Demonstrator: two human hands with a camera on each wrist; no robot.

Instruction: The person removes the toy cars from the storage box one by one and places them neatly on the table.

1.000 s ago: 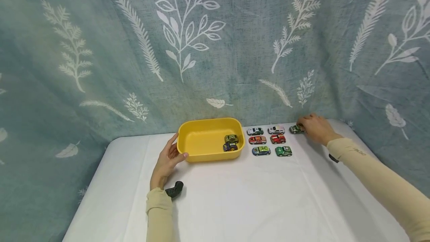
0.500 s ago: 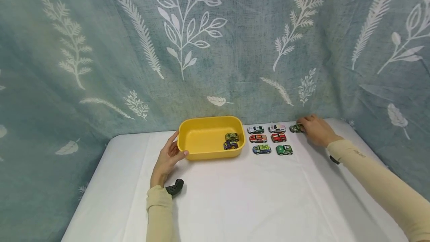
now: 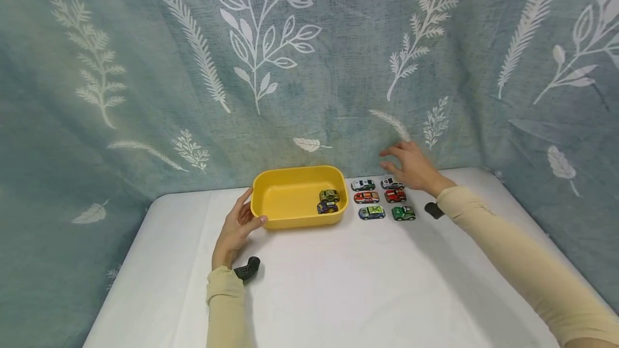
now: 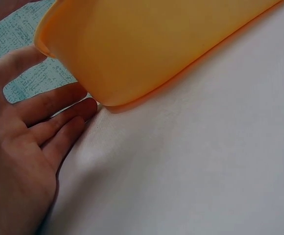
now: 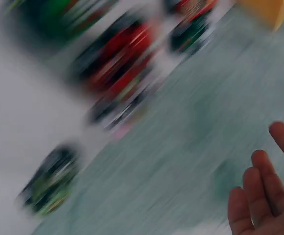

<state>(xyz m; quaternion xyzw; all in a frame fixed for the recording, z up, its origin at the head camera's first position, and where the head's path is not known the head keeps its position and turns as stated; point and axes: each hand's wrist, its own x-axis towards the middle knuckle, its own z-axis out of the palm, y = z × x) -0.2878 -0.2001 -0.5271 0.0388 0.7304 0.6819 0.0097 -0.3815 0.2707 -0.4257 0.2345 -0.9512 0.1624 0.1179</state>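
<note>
My left hand (image 3: 235,231) rests against the left end of a yellow plastic bin (image 3: 266,219), thumb at the near corner. In the left wrist view its extended fingertips touch the bin's outer wall and rim. Two toy cars, one olive (image 3: 330,195) and one purple-blue (image 3: 327,207), sit at the bin's right end. My right hand (image 3: 413,166) is raised over the white toy car (image 3: 390,183), fingers spread and holding nothing. A dark green toy car (image 5: 51,181) stands on the table in the blurred right wrist view; in the head view the right hand hides it.
Right of the bin, toy cars stand in rows: white-green (image 3: 363,185), orange (image 3: 366,197), red (image 3: 395,195), blue-yellow (image 3: 372,212) and green (image 3: 403,214). A patterned curtain (image 3: 338,69) hangs behind the white table (image 3: 309,283).
My right hand has let go of the dark green toy car, then lifted and moved left over the white one. The left hand has stayed at the bin.
</note>
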